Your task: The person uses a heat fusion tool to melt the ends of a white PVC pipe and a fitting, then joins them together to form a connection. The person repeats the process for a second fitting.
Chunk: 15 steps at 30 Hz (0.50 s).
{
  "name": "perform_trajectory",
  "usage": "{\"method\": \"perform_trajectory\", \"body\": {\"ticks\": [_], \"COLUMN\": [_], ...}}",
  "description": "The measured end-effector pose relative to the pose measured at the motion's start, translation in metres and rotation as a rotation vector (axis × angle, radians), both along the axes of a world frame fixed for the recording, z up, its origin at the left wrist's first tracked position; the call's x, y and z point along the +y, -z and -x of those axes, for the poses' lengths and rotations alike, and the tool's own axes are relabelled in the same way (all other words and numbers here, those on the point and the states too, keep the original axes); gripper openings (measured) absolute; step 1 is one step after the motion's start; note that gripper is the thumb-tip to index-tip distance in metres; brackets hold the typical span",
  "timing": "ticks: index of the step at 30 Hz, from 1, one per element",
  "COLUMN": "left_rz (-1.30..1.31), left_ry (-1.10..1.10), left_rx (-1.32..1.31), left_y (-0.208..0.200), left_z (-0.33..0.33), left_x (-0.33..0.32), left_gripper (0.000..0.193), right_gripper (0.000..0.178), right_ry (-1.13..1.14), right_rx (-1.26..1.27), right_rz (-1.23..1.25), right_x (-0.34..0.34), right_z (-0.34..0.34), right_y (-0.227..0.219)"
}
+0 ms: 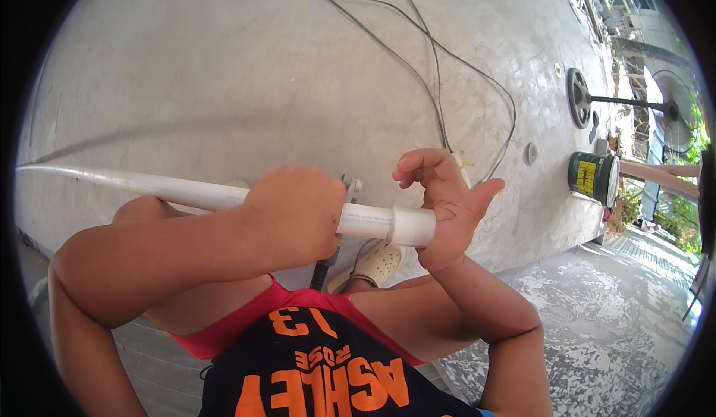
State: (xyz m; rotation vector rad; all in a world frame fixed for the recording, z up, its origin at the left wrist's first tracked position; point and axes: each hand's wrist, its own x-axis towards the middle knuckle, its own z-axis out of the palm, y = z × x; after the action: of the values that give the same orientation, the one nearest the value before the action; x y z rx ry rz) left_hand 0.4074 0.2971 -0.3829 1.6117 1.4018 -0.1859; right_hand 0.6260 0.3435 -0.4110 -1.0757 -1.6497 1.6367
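A long white plastic pipe (pixel 156 187) runs across my lap from the far left. My left hand (pixel 294 209) is wrapped round it near its right end. On that end sits a wider white pipe coupling (pixel 414 227). The palm of my right hand (pixel 449 212) presses against the coupling's outer end, thumb stretched out and fingers loosely bent and apart. Just behind my left fist, a dark metal piece with a bolt (pixel 356 186) shows in part; the fist hides the rest, so its kind is unclear.
Dark cables (pixel 429 51) loop over the grey concrete floor (pixel 224 51). A dark green bucket (pixel 589 177) with a yellow label and a standing fan (pixel 630 102) are at right. A cream clog (pixel 384 262) on my foot shows below the pipe.
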Motion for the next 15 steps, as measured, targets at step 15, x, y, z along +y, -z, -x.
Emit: {"method": "perform_trajectory", "body": {"ticks": [15], "left_rz": [-0.033], "left_ry": [-0.017], "left_rx": [-0.006], "left_y": [0.006], "left_z": [-0.0017], "left_x": [-0.0044], "left_gripper": [0.013], "right_gripper": [0.109], "right_ry": [-0.035], "right_rx": [-0.067], "right_rz": [0.019], "right_x": [-0.0003], "right_z": [0.0022], "right_y": [-0.0038]}}
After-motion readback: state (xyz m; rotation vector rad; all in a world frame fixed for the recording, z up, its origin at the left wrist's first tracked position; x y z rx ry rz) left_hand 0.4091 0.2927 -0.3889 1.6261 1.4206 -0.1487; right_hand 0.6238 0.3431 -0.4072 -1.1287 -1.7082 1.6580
